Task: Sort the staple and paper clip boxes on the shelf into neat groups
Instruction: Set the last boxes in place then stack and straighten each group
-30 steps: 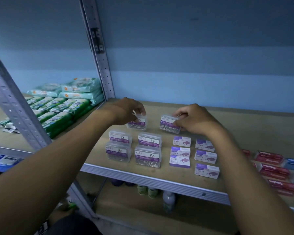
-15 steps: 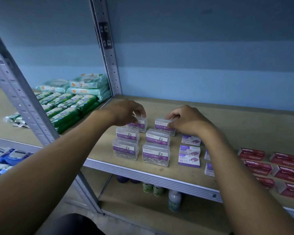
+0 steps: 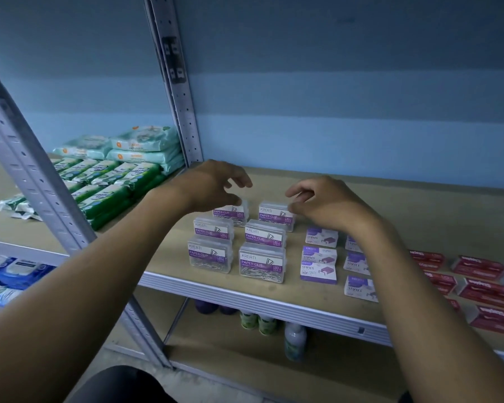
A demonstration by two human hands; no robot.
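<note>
On the lower shelf board [image 3: 317,382] stand a few small bottles [image 3: 295,340]; above, along the front of the wooden shelf [image 3: 419,216], six clear paper clip boxes [image 3: 262,263] stand in two columns of three, purple labels facing forward; just to their right lie the white and purple staple boxes [image 3: 318,271], partly hidden by the right forearm; further right, red boxes [image 3: 488,292] lie flat toward the edge; at the back row the left hand [image 3: 213,183] hovers over the rear left paper clip box, fingers loosely curled and holding nothing; the right hand [image 3: 323,199] hangs beside the rear right box, fingers relaxed, thumb tip close to its upper corner, whether touching I cannot tell; beyond the metal upright [image 3: 184,112], green and pale packs [image 3: 120,173] sit stacked on the neighbouring shelf
</note>
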